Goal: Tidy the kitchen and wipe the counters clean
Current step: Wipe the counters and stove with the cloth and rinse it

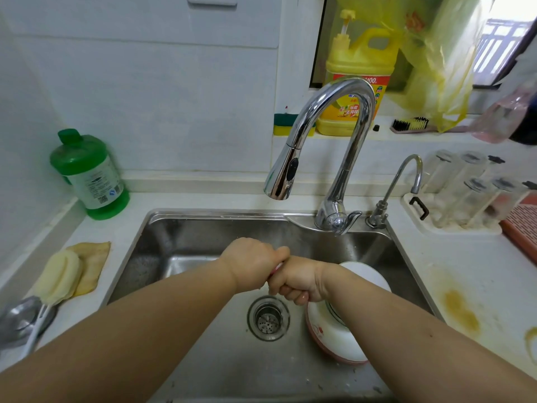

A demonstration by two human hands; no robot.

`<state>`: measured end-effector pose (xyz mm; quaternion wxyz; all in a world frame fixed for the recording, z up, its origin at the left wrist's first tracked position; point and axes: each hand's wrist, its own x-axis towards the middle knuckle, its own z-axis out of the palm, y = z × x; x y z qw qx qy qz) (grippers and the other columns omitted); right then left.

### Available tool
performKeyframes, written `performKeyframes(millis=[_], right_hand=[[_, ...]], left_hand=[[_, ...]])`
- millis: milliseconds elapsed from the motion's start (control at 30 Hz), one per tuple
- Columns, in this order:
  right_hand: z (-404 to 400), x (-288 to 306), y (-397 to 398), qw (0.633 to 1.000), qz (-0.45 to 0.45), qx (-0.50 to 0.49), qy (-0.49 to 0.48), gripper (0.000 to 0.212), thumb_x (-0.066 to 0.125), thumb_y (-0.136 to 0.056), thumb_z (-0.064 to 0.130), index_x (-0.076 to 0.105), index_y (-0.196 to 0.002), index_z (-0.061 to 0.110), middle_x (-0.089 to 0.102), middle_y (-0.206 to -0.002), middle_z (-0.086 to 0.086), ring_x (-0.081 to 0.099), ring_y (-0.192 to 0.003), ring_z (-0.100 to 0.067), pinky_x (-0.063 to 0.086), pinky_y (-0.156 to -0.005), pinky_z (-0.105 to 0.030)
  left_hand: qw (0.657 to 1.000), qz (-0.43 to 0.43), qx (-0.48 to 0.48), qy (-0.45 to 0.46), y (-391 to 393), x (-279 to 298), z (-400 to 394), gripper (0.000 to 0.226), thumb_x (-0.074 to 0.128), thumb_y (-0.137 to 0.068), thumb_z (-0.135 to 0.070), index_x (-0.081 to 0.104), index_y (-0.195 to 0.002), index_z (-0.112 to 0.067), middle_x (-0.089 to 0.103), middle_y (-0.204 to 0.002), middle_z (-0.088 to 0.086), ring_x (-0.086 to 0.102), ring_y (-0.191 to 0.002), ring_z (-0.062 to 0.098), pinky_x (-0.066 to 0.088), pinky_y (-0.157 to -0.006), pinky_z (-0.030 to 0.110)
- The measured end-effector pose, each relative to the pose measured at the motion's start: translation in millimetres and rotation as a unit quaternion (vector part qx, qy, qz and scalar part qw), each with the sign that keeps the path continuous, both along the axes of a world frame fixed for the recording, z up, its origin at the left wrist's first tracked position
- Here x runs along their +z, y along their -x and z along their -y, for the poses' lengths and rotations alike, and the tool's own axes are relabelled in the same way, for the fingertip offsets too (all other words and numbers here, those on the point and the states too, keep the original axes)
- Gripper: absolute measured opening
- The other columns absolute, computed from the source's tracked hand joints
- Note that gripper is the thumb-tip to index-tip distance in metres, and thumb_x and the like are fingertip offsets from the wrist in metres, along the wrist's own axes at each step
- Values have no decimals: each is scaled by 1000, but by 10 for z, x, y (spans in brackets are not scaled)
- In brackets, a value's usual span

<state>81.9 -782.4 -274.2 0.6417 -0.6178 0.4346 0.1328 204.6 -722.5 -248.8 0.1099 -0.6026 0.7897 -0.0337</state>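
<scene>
Both my hands meet over the middle of the steel sink (180, 228). My left hand (251, 266) and my right hand (296, 282) are clenched together around something small; only a pink sliver (276, 268) shows between them, and I cannot tell what it is. Under my right forearm lie a white plate (366, 274) and an upturned white bowl (334, 335) with a pink rim, in the right part of the basin. The drain strainer (268, 319) sits just below my hands. No water runs from the chrome faucet (325, 135).
Left counter: a green bottle (90, 173), a yellow sponge (59, 276) on a tan rag (93, 263), and a metal utensil (20, 318). Right counter: yellow-brown stains (460, 311), a small tap (404, 181), a rack of upturned glasses (465, 193). A yellow detergent jug (357, 82) stands on the sill.
</scene>
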Motion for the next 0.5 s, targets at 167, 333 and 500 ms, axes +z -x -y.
performKeyframes(millis=[167,333,500], right_hand=[[-80,-10,51,996,12,-7,-89,44,49,-85,2,40,-46,22,26,-41,7,17,-30,-3,9,-34,-12],[-141,52,34,998,31,-49,1,26,64,-81,2,59,-68,24,41,-59,0,33,-45,-6,25,-40,-16],[-260,45,-6,960,129,-194,153,35,63,-60,1,54,-87,20,61,-91,-9,56,-85,-22,49,-76,-34]], left_hand=[[1000,17,-22,11,3,16,-116,30,43,-94,-19,39,-123,-14,60,-108,9,61,-94,32,47,-71,39],[997,-41,70,4,-24,-30,-162,32,50,-92,-19,38,-121,-13,59,-111,9,59,-98,31,42,-67,35],[876,-386,231,-176,-218,-37,-253,47,74,-79,-35,48,-113,-15,57,-103,4,60,-88,21,51,-64,27]])
